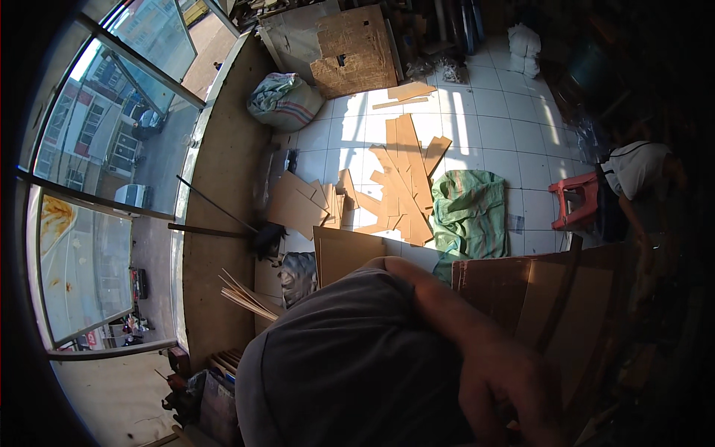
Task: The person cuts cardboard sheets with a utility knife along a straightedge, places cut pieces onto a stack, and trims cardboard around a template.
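Left hand [510, 391]: fingers bent downward at lower right; dim light hides the tips, so whether they grip anything cannot be told. Right hand out of view. Nearest item, a brown cardboard panel [488, 298], lies just beyond the left hand and forearm. Judged light for its area, fairly stiff, liable to crease if pinched at one corner; best hold is by opposite edges, palms flat. A second cardboard sheet [346, 257] stands near the elbow, likely similar. Beyond: a rumpled green sack [469, 212], soft and probably slippery, beside loose cardboard strips [406, 171] on white floor tiles [529, 134].
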Tool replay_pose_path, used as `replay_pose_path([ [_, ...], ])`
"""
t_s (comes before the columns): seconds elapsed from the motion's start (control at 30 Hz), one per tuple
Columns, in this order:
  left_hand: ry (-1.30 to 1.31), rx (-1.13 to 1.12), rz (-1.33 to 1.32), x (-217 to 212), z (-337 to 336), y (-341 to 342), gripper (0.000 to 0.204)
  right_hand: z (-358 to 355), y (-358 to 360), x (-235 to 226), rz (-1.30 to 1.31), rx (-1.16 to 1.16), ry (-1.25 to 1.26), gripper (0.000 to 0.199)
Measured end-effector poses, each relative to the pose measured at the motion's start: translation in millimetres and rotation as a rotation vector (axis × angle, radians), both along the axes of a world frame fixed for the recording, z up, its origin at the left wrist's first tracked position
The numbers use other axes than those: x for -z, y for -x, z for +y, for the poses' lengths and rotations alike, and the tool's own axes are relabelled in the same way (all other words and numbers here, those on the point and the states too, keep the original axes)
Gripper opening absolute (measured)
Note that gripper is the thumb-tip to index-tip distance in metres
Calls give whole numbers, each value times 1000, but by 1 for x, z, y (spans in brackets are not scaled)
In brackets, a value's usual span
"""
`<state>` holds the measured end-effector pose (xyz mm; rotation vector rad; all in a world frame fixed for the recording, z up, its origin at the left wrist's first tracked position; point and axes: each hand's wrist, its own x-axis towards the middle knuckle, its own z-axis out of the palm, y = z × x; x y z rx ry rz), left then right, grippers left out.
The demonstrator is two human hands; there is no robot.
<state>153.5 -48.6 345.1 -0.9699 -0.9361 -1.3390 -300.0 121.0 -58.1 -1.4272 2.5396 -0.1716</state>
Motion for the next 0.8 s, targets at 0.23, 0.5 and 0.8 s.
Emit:
replay_pose_path([
  [0.23,68,61,-18,11,29,48,39,39,15,9,-52,23,17,86],
  [0.5,58,-261,-1359,78,39,79,34,37,-73,-51,-266,132,43,91],
  [0.8,-613,-220,-1909,288,44,97,35,57,-70,-61,-441,215,230,50],
])
